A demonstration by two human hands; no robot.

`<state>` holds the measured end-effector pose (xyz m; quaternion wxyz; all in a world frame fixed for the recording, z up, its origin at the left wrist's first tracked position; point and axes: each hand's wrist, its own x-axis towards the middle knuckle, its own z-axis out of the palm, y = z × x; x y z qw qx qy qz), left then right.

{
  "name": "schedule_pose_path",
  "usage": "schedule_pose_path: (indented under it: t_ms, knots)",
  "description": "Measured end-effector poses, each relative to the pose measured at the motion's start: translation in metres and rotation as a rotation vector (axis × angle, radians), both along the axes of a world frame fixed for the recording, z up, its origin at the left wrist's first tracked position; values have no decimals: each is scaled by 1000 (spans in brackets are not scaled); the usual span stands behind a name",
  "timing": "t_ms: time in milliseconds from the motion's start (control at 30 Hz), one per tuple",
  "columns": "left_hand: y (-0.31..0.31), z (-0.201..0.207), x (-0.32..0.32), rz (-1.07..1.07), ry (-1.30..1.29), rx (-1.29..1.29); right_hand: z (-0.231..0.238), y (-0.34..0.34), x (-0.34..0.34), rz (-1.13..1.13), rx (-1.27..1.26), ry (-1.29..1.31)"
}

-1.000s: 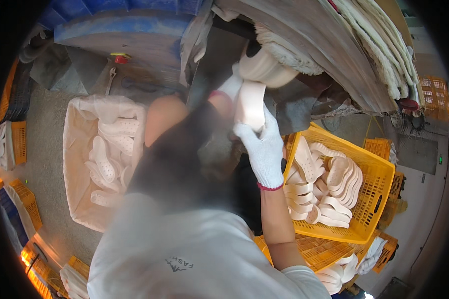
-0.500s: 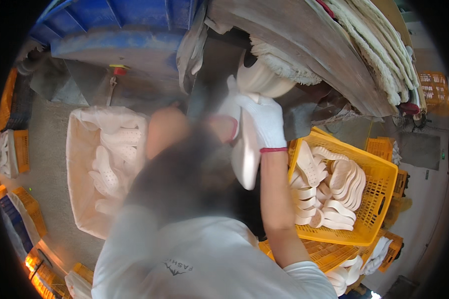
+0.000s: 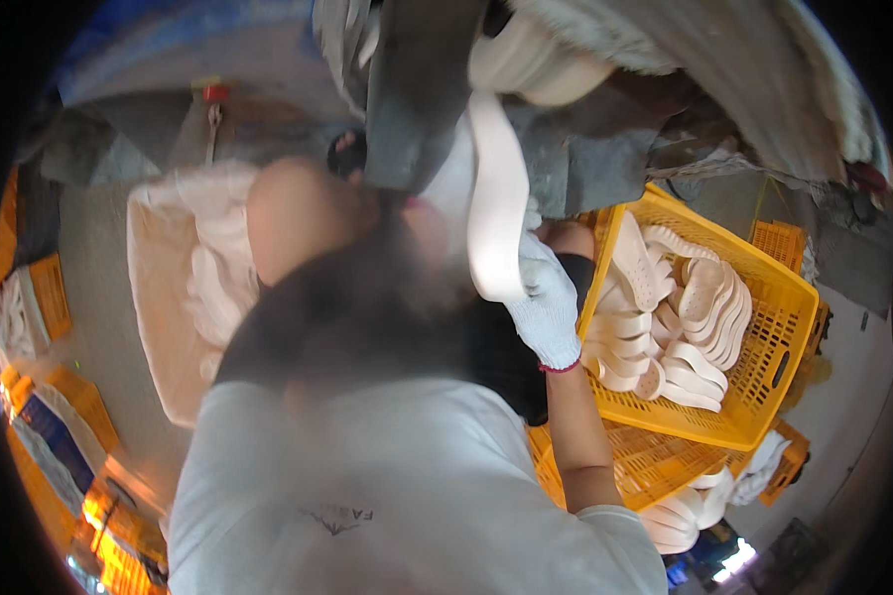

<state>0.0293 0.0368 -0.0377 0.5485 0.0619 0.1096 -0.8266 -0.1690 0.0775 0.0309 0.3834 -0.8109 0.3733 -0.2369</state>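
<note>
A pale, curved shoe sole stands on end in front of me, held between both hands. My right hand, in a white knit glove with a red cuff, is closed around its lower right edge. My left hand, also gloved in white, grips the sole from the left side. Its fingers are mostly hidden behind the sole, and the wrist is blurred. Just beyond the upper end of the sole is a rounded, cream-coloured form, partly covered by fluffy cloth.
A yellow crate heaped with pale soles stands at my right. On my left is a bin with a pale liner and more soles inside. Grey sheets hang ahead. Further yellow crates sit lower right.
My right hand has moved down and right, from the upper part of the sole to its lower edge. The sole has risen and turned its broad face toward me.
</note>
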Motion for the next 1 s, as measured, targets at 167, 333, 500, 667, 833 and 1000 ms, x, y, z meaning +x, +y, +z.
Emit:
schedule_pose_path:
  t_ms: [167,333,500,667,833,1000]
  knots:
    - [-4,3,-5,26,-90,21,40,1,40,-286,297,48]
    - [-38,4,-2,109,-85,-45,49,-61,105,-261,-301,300]
    - [-35,-4,-12,131,-192,-6,44,-2,65,-314,-291,149]
    - [16,16,-24,89,-250,17,50,78,-2,-468,282,-112]
    - [3,50,18,71,-297,76,42,80,-28,-545,1013,-718]
    - [-37,56,27,180,-264,32,45,43,-8,-339,1184,-767]
